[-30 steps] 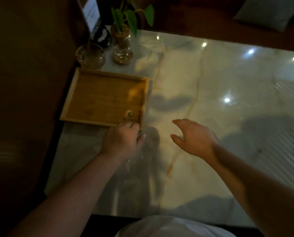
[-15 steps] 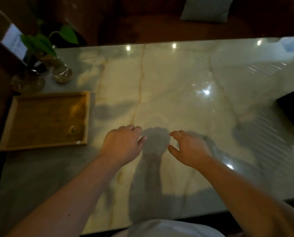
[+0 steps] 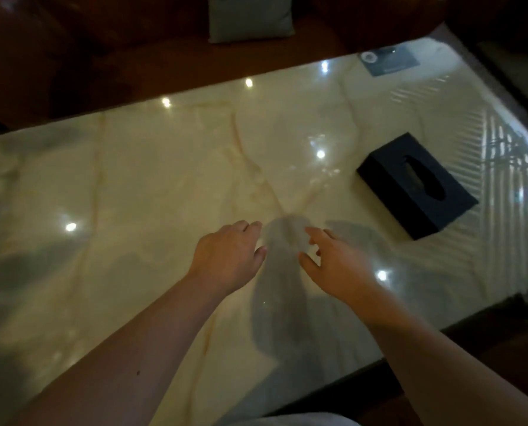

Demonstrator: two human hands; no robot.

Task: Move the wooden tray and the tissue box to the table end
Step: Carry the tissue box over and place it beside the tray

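Note:
A dark tissue box with an oval slot on top lies on the glossy marble table, right of centre. My left hand hovers over the table's middle, fingers loosely curled, holding nothing. My right hand is beside it, fingers apart and empty, roughly a hand's length left of the tissue box. The wooden tray is out of view.
A blue card lies at the far right corner of the table. A grey cushion rests on the dark seat behind the table. The table's near edge runs diagonally at lower right.
The view has swung right: the tray, plants and glasses have left the frame and the tissue box has come in. My left hand let go of the tray; both hands moved right.

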